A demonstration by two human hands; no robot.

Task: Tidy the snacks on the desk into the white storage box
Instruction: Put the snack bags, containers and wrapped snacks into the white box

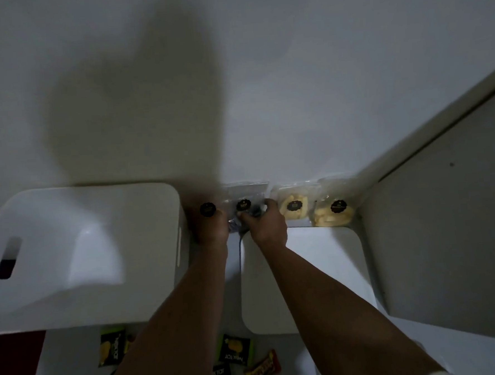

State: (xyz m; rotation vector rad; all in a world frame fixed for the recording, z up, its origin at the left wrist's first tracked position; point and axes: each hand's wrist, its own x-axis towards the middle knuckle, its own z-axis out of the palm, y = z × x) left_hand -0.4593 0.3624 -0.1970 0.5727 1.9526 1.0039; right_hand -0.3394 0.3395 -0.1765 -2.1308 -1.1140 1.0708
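- Dim white desk (280, 359) against a bare wall, with a broad shadow thrown up the wall behind.
- I see the white storage box (71, 256) at the left, open and turned toward me; its inside looks bare, so I judge nothing is packed yet.
- Just right of the box, my left hand (211, 227) is curled around a clear packet (207, 209) with a black round label.
- My right hand (267, 223) has its fingers curled on the next clear packet (245, 200), at the far edge by the wall.
- Two more packets of pale snacks (294, 206) stand further right along the wall, untouched.
- Near me lie small green-and-black sachets (234, 349) and a yellow-and-red bar (263, 369), all waiting.
- A white lid-like panel (318, 270) lies flat under my right forearm.
- Hard to make out: both packets' contents are lost in shadow, my fingertips hide behind my knuckles, and the near sachets are partly cut off by my arms and the frame.
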